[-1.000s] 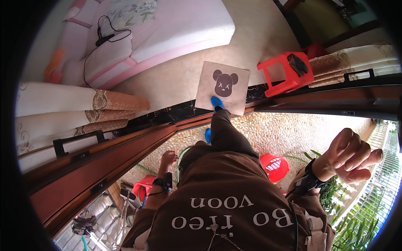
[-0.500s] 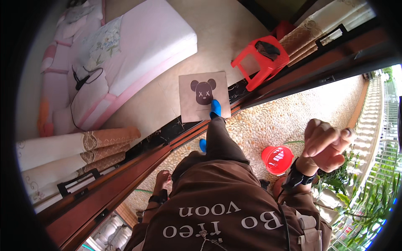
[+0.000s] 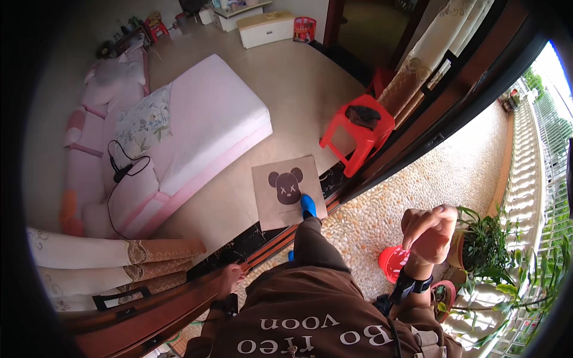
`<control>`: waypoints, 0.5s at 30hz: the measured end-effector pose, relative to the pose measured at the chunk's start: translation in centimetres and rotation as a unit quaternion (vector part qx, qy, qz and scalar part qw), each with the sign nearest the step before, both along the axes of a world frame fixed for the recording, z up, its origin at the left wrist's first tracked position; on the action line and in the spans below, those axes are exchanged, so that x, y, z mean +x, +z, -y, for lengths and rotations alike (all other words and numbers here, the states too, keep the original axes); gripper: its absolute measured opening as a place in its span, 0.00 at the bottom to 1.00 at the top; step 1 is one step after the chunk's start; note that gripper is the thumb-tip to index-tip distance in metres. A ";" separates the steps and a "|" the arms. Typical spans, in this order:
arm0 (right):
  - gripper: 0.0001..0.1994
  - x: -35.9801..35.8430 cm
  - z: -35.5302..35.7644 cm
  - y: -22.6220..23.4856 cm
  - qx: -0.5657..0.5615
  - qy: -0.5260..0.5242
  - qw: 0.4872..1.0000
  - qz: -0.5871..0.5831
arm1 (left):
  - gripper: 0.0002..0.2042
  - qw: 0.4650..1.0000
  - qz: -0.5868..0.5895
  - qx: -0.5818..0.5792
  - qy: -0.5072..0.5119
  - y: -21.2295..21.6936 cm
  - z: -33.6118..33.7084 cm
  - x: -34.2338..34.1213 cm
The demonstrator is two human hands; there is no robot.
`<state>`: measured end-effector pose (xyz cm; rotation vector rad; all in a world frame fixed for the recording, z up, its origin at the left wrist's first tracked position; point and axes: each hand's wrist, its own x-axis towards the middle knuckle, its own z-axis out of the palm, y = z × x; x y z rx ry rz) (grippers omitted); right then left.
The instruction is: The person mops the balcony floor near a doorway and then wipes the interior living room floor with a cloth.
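Note:
My right hand (image 3: 431,232) is raised on the right, its fingers loosely bent and apart, with nothing in them. Below and left of it, a red bucket (image 3: 394,262) on the pebbled floor is partly hidden. My left hand (image 3: 231,278) hangs low by the brown sliding-door frame (image 3: 179,310), small in view, its fingers slightly curled and seemingly free of any object. One foot in a blue shoe (image 3: 308,206) rests on a beige doormat (image 3: 265,209) with a dark bear head. The other blue shoe (image 3: 290,256) is mostly hidden by my leg.
A pink-and-white sofa (image 3: 221,113) stands at left, a black cable on it. A red stool (image 3: 364,134) bearing a dark item is beside the doorway. Curtains (image 3: 107,253) hang at both sides. Potted plants (image 3: 489,238) line the white balustrade (image 3: 516,161) on the right.
The view has tilted up, bringing the room's far end into sight. My right hand has shifted left and lower in the picture; my left hand also sits lower, nearer the door frame.

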<state>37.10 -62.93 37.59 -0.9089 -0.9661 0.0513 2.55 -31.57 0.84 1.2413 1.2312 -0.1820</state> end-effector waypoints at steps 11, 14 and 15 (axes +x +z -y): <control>0.14 1.9 3.0 -3.6 -0.313 -0.188 0.922 -0.130 | 0.09 0.986 -0.003 -0.097 -0.136 -7.7 -0.5 -6.1; 0.13 2.8 3.3 -5.2 -0.352 -0.254 0.886 -0.161 | 0.09 0.990 0.034 -0.118 -0.072 -7.2 0.3 -5.9; 0.12 3.0 3.4 -5.2 -0.385 -0.256 0.871 -0.166 | 0.09 0.990 0.034 -0.116 -0.066 -7.8 0.4 -6.4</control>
